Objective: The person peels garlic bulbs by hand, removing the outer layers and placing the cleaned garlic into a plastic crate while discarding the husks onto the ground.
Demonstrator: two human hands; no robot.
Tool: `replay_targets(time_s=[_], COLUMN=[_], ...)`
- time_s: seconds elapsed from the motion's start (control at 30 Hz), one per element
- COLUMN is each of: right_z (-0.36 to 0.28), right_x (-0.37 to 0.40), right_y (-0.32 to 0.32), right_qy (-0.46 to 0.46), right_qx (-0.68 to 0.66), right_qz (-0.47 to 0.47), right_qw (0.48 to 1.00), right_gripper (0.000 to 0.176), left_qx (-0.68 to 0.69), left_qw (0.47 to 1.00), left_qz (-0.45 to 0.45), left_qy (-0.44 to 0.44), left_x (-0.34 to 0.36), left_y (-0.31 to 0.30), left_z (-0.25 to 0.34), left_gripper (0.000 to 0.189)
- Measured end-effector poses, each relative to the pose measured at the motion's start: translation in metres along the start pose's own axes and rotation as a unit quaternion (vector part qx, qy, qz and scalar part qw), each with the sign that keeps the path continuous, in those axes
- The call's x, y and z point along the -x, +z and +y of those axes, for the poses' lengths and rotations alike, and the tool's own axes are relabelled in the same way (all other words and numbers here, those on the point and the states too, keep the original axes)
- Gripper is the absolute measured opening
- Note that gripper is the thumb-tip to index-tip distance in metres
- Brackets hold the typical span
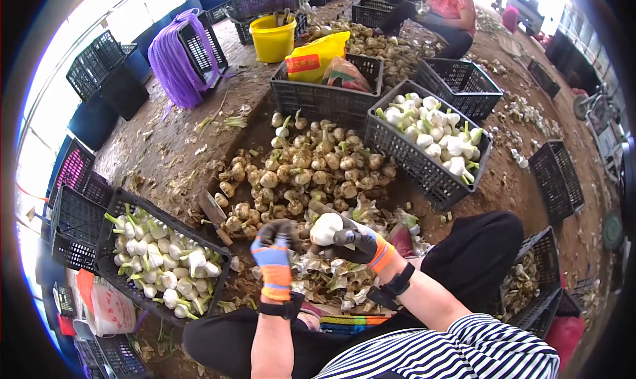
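My right hand (358, 241), in a dark glove with an orange and blue cuff, grips a white peeled garlic bulb (326, 228) above the floor in front of me. Just left of the bulb is my left hand (273, 240), gloved the same way. Its fingers are curled and slightly blurred, and what they hold, if anything, is hidden. Beyond both hands lies a heap of unpeeled garlic bulbs (301, 163) with brownish skins. Loose garlic skins (331, 276) are strewn below my hands, between my legs.
Black crates of cleaned garlic stand at left (218, 273) and at right (424, 173). A wooden-handled tool (213, 210) lies beside the heap. Further back are a yellow bucket (271, 42), a crate with bags (318, 101), purple twine (179, 64) and another seated person (457, 11).
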State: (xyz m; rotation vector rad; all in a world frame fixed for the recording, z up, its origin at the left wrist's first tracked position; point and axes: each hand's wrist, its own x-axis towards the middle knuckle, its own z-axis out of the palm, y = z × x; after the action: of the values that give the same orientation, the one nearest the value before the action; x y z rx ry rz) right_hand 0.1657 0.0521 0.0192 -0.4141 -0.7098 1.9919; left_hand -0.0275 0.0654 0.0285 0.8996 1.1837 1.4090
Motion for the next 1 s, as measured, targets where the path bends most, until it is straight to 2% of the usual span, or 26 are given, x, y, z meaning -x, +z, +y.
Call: replay_targets(time_s=[0.07, 0.1, 0.13, 0.2, 0.27, 0.3, 0.33, 0.37, 0.4, 0.43, 0.47, 0.5, 0.53, 0.6, 0.67, 0.7, 0.73, 0.8, 0.83, 0.87, 0.93, 0.97, 1.0], right_z=[-0.008, -0.010, -0.010, -0.041, -0.082, -0.099, -0.116, -0.124, -0.124, -0.116, -0.102, -0.082, -0.064, -0.032, -0.009, -0.002, -0.003, -0.021, -0.025, -0.021, -0.008, -0.006, -0.008], right_x=[0.005, 0.002, -0.004, -0.018, -0.034, -0.036, -0.037, -0.037, -0.034, -0.035, -0.037, -0.039, -0.037, -0.042, -0.041, -0.044, -0.043, -0.038, -0.040, -0.042, -0.048, -0.048, -0.046], right_y=[0.008, -0.001, -0.009, -0.035, -0.073, -0.079, -0.084, -0.084, -0.070, -0.055, -0.046, -0.045, -0.027, -0.006, 0.000, 0.002, 0.002, 0.015, 0.019, 0.012, -0.004, 0.005, 0.012], right_qy=[0.020, 0.039, -0.030, -0.084, -0.112, -0.144, -0.181, -0.181, -0.178, -0.162, -0.142, -0.098, -0.052, -0.016, 0.020, 0.007, 0.007, 0.017, 0.032, 0.032, -0.127, -0.149, -0.149], right_qx=[-0.083, -0.113, -0.112, -0.116, -0.202, -0.191, -0.173, -0.090, -0.052, -0.047, -0.047, -0.059, -0.064, -0.090, -0.084, -0.048, -0.049, 0.137, 0.174, 0.177, 0.284, 0.321, 0.322], right_qz=[0.055, 0.115, 0.166, 0.168, 0.190, 0.179, 0.165, 0.122, 0.131, 0.107, 0.081, 0.036, 0.081, 0.010, 0.022, 0.058, 0.056, 0.090, 0.113, 0.113, 0.075, 0.107, 0.104], right_qw=[0.995, 0.986, 0.979, 0.975, 0.954, 0.954, 0.954, 0.972, 0.974, 0.980, 0.985, 0.993, 0.993, 0.996, 0.996, 0.997, 0.997, 0.986, 0.978, 0.977, 0.947, 0.929, 0.929], right_gripper=[0.070, 0.054, 0.043, 0.042, 0.033, 0.032, 0.031, 0.036, 0.041, 0.044, 0.048, 0.054, 0.057, 0.057, 0.055, 0.058, 0.058, 0.060, 0.065, 0.065, 0.070, 0.079, 0.079], left_qx=[0.001, -0.021, -0.044, -0.074, -0.170, -0.175, -0.283, -0.278, -0.277, -0.129, -0.102, -0.167, -0.232, -0.265, -0.283, -0.293, -0.302, -0.313, -0.324, -0.323, -0.343, -0.343, -0.346], left_qw=[0.995, 0.994, 0.991, 0.991, 0.979, 0.981, 0.949, 0.950, 0.949, 0.983, 0.981, 0.960, 0.930, 0.905, 0.901, 0.895, 0.890, 0.879, 0.869, 0.869, 0.856, 0.856, 0.858], left_qz=[0.100, 0.110, 0.123, 0.110, 0.088, 0.079, 0.066, 0.043, 0.022, 0.018, -0.019, -0.048, -0.077, -0.100, -0.052, -0.054, -0.056, -0.042, -0.029, -0.027, -0.032, -0.029, -0.032], left_qy=[0.016, -0.004, -0.024, -0.036, 0.064, -0.008, 0.122, 0.135, 0.146, 0.128, 0.163, 0.221, 0.275, 0.318, 0.326, 0.331, 0.338, 0.356, 0.373, 0.374, 0.385, 0.387, 0.378], left_x=[-0.019, -0.023, -0.027, -0.033, -0.035, -0.029, -0.037, -0.036, -0.032, -0.030, -0.015, -0.013, -0.013, -0.007, -0.006, -0.005, -0.005, -0.003, -0.001, -0.001, 0.000, 0.001, 0.002], left_y=[-0.016, -0.021, -0.028, -0.045, -0.057, -0.052, -0.063, -0.055, -0.046, -0.030, -0.003, 0.008, 0.015, 0.030, 0.029, 0.024, 0.020, 0.019, 0.019, 0.018, 0.015, 0.014, 0.011], left_z=[-0.014, -0.012, -0.011, -0.020, -0.036, -0.024, -0.050, -0.047, -0.037, -0.032, -0.008, 0.002, 0.011, 0.032, 0.032, 0.035, 0.039, 0.038, 0.038, 0.038, 0.039, 0.038, 0.036], left_gripper=[0.011, 0.011, 0.011, 0.017, 0.025, 0.031, 0.033, 0.035, 0.037, 0.035, 0.036, 0.037, 0.037, 0.037, 0.023, 0.022, 0.020, 0.020, 0.019, 0.019, 0.016, 0.016, 0.019])
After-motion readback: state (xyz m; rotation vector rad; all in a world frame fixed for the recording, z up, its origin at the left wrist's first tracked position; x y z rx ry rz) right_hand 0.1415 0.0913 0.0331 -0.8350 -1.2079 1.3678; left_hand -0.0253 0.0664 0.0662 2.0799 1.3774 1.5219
